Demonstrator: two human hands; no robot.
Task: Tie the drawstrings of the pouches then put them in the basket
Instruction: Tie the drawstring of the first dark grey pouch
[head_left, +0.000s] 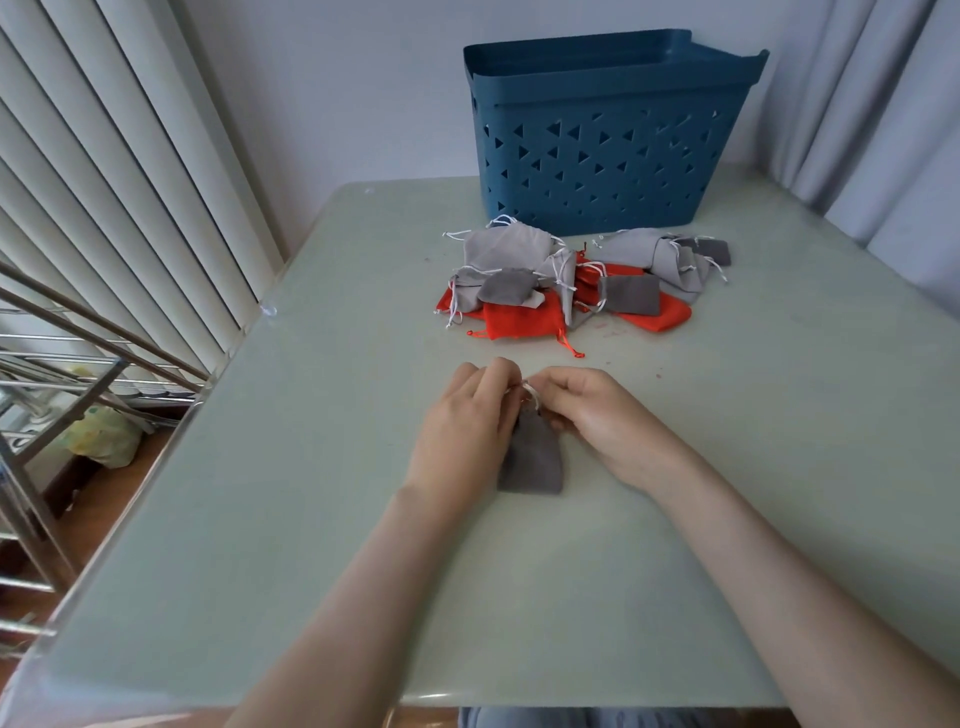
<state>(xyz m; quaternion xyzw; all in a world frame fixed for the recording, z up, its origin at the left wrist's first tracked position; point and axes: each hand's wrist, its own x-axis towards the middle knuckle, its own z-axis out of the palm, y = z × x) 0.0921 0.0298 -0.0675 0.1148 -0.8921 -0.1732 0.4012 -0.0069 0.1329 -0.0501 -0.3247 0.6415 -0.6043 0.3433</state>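
Observation:
A small dark grey pouch (532, 460) lies on the pale green table (311, 493) between my hands, its gathered mouth pointing away from me. My left hand (465, 415) and my right hand (597, 410) both pinch its white drawstring (529, 391) at the mouth, fingers curled over a small loop. Beyond them lies a pile of pouches (571, 280) in light grey, dark grey and orange-red, strings loose. The blue plastic basket (608, 135) with triangular holes stands behind the pile at the table's far edge.
White vertical blinds (119, 182) and a metal rack (62, 395) flank the table's left side. Curtains (883, 104) hang at the right. The table's left edge runs diagonally beside the rack.

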